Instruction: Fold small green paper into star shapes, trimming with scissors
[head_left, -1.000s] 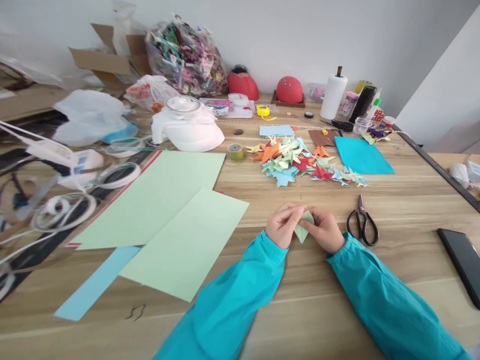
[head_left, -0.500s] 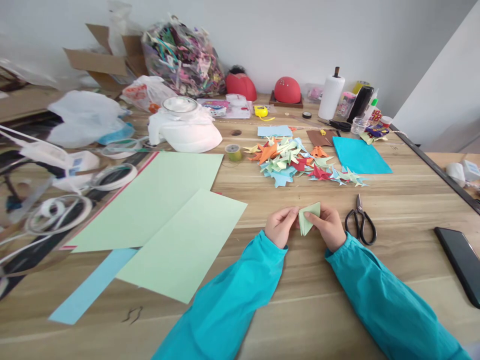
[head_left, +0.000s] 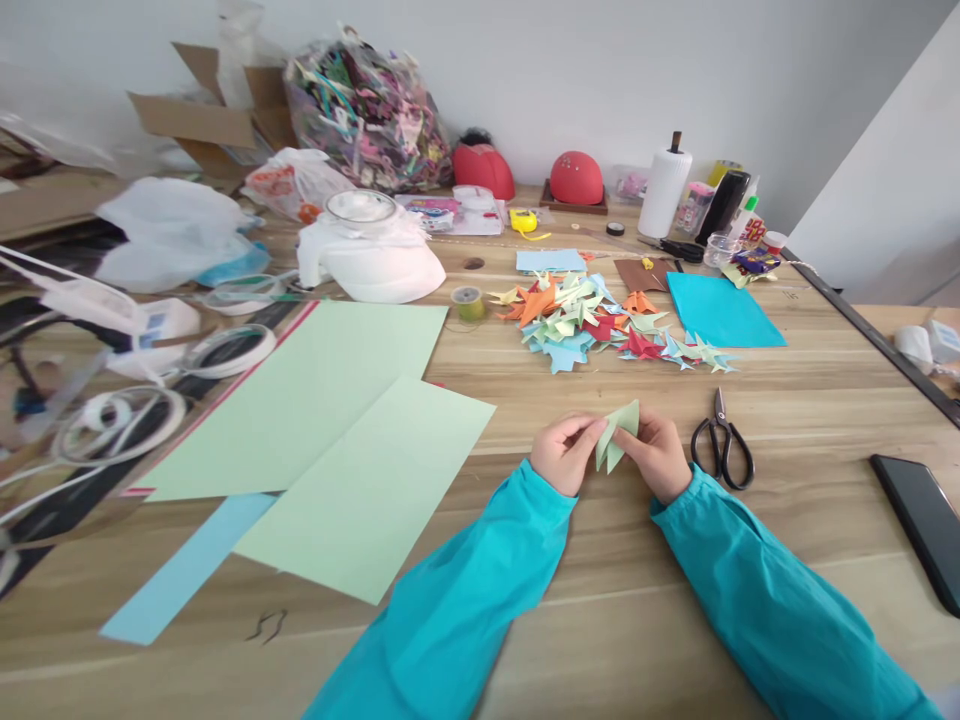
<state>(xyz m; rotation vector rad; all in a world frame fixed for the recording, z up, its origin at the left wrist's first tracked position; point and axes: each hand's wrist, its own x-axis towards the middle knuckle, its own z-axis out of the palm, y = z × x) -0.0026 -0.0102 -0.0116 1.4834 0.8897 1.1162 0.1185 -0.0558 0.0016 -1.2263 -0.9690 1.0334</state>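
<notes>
A small folded piece of light green paper (head_left: 621,424) is pinched between both hands above the wooden table. My left hand (head_left: 564,450) grips its left side with thumb and fingers. On the other side, my right hand (head_left: 657,452) presses its thumb against the paper's front, with the fingers behind it. Two pointed flaps of the paper spread downward between the thumbs. Black-handled scissors (head_left: 721,440) lie just right of my right hand. Beyond the hands is a pile of folded paper cranes (head_left: 570,315) in green, orange, red and blue.
Large light green sheets (head_left: 367,490) and a blue paper strip (head_left: 191,565) lie at left. A phone (head_left: 919,530) rests at right. Behind are a thread spool (head_left: 469,303), a turquoise sheet (head_left: 726,310), a white bottle (head_left: 664,192) and a scrap-filled bag (head_left: 367,115). Cables (head_left: 120,425) coil at far left.
The green paper's lower flaps have parted further. My left thumb and fingers have shifted right, onto the paper's left part. My right hand has barely moved.
</notes>
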